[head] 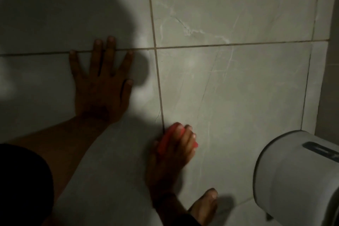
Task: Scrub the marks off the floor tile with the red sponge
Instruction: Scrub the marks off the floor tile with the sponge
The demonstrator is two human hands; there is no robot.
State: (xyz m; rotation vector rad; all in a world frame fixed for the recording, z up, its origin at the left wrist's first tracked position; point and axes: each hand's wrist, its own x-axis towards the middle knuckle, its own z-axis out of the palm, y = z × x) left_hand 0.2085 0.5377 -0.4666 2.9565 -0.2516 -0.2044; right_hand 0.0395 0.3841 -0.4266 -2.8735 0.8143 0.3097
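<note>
My right hand (171,154) presses a red sponge (169,138) flat against the grey marble-look floor tile (238,88), right beside the vertical grout line near the tile's lower left corner. Fingers cover most of the sponge. My left hand (101,79) lies flat and spread on the neighbouring tile to the left, fingertips reaching the horizontal grout line, holding nothing. Thin dark veins and faint streaks cross the tile; I cannot tell marks from marbling in this dim light.
A white cylindrical appliance (297,174) stands at the lower right. A bare foot (205,205) rests on the floor below my right hand. A wall edge (330,79) runs along the right. A dark shadow covers the upper left floor.
</note>
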